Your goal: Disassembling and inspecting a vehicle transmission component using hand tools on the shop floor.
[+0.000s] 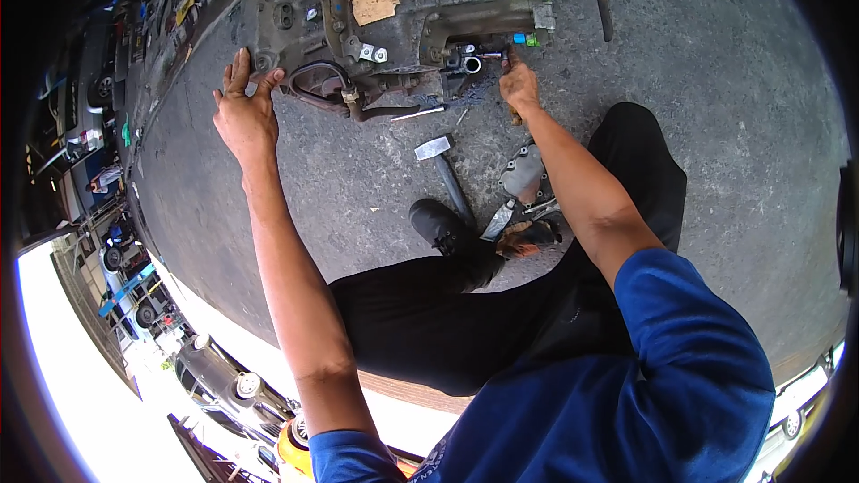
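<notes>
A large greasy metal gearbox housing [407, 22] lies at the top, with a curved hose [313, 72], bores and brackets. My left hand [244, 112] is at its lower left edge, fingers spread and holding nothing. My right hand [519, 89] is closed on a tool with a dark handle and shiny shaft [490, 55], beside an open round port [471, 64] on the housing's lower right. A thin metal rod [417, 114] lies on the floor below the housing.
A hammer [434, 148], a metal cover [523, 170], a flat blade tool [497, 220] and a stained rag [528, 239] lie on the concrete floor [734, 107] near my shoe [438, 225] and bent legs. Parked cars [233, 380] and workshop clutter line the left and lower edges.
</notes>
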### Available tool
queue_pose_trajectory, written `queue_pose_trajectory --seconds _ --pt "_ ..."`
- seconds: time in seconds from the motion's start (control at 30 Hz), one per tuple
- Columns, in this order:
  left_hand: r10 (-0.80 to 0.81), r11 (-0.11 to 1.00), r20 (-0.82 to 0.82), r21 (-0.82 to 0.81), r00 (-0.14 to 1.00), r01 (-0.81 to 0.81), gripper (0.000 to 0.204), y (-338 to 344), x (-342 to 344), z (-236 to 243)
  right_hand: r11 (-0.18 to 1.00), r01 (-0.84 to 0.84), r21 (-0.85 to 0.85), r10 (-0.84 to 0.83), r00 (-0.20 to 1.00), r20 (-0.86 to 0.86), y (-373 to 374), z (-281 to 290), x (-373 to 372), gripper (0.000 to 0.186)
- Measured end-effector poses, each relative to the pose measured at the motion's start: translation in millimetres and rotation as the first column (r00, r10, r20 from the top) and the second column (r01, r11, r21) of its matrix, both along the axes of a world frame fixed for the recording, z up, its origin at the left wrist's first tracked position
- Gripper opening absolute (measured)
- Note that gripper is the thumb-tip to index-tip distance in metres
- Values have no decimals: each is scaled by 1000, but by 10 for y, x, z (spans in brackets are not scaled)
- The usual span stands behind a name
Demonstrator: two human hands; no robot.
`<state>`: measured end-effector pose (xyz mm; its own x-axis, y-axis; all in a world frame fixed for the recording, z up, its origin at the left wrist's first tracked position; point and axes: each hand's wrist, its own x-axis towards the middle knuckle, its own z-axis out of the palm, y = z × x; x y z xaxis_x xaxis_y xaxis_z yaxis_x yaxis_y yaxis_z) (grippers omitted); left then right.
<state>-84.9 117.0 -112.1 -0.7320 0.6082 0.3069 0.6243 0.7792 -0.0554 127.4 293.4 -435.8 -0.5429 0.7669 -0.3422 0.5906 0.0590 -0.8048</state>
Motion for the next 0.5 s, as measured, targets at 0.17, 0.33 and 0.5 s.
queue_pose_trajectory --seconds 0.17,0.33,0.5 --pt "27 999 -19 -36 999 -28 57 -116 -8 66 998 -69 10 67 988 139 -77 252 -175 25" --pt "12 1000 -21 -18 1000 -13 56 7 14 15 975 -44 -218 81 983 164 216 170 -189 17" --pt "28 999 -13 -36 1000 -29 57 -70 -25 44 542 147 -827 -482 861 -164 -184 232 36 19"
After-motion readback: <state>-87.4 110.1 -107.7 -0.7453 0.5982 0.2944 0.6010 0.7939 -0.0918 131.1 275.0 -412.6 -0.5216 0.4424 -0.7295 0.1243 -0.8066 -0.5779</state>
